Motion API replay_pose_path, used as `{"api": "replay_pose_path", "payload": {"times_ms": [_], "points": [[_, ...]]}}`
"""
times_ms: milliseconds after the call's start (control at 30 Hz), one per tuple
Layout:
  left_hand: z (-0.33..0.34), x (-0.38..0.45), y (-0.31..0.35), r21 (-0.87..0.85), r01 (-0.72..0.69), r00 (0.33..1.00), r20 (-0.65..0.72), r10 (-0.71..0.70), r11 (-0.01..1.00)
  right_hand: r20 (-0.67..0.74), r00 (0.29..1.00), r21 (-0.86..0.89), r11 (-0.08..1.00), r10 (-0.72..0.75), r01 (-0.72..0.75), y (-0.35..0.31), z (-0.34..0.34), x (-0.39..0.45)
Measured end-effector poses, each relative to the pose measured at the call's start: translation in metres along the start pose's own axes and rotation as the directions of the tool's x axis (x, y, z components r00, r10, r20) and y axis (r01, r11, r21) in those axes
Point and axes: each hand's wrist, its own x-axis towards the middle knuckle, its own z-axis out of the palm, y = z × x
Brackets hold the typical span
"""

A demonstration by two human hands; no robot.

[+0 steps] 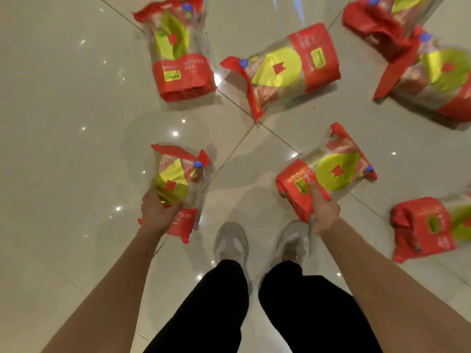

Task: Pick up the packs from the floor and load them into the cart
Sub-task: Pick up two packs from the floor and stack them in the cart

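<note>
Several red, yellow and clear plastic packs lie on the glossy tiled floor. My left hand (156, 212) grips the near-left pack (178, 179) at its lower half, crumpling the yellow label. The near-right pack (328, 171) is held by my right hand (325, 212) at its red bottom end. Further packs lie beyond: one at the upper left (178, 52), one in the middle (288, 70), two at the upper right (382, 19) (438, 80), and one at the right edge (428, 225). No cart is in view.
My two feet in pale sneakers (232, 243) (293, 240) stand between the two held packs, with black trouser legs below. Tile joints cross the floor (76, 98), and bare tiles fill the left side.
</note>
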Motion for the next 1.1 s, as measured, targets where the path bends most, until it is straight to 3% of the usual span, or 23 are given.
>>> {"api": "replay_pose_path", "payload": {"times_ms": [100, 167, 267, 400, 600, 800, 967, 1100], "points": [[-0.007, 0.019, -0.003, -0.027, 0.039, 0.999, -0.026, -0.040, 0.999, -0.012, 0.998, 0.257, 0.965, 0.063, -0.058, -0.003, 0.010, 0.011], [-0.009, 0.030, -0.011, -0.121, 0.096, 0.995, 0.025, -0.094, 0.988, -0.034, 0.999, 0.294, 0.956, 0.024, -0.013, -0.006, 0.016, 0.005], [-0.009, 0.040, -0.019, -0.125, 0.173, 0.984, 0.061, -0.166, 0.977, 0.047, 0.997, 0.356, 0.934, -0.059, 0.039, -0.009, 0.019, 0.006], [-0.001, 0.018, 0.000, -0.232, 0.242, 0.970, 0.081, -0.229, 0.942, 0.066, 0.985, 0.365, 0.923, -0.156, 0.122, -0.019, 0.022, -0.010], [-0.015, -0.046, 0.044, -0.372, 0.193, 0.980, 0.033, -0.195, 0.908, 0.198, 0.936, 0.182, 0.949, -0.292, 0.258, -0.032, -0.008, -0.080], [-0.082, -0.170, 0.168, -0.428, 0.040, 0.998, 0.069, -0.011, 0.903, 0.317, 0.880, 0.102, 0.935, -0.355, 0.340, -0.085, -0.098, -0.207], [-0.172, -0.300, 0.306, -0.417, -0.172, 0.973, 0.070, 0.220, 0.892, 0.279, 0.870, 0.187, 0.912, -0.406, 0.366, -0.156, -0.215, -0.341], [-0.239, -0.404, 0.393, -0.382, -0.352, 0.911, 0.067, 0.406, 0.854, 0.176, 0.829, 0.254, 0.838, -0.531, 0.483, -0.205, -0.322, -0.446]]}}
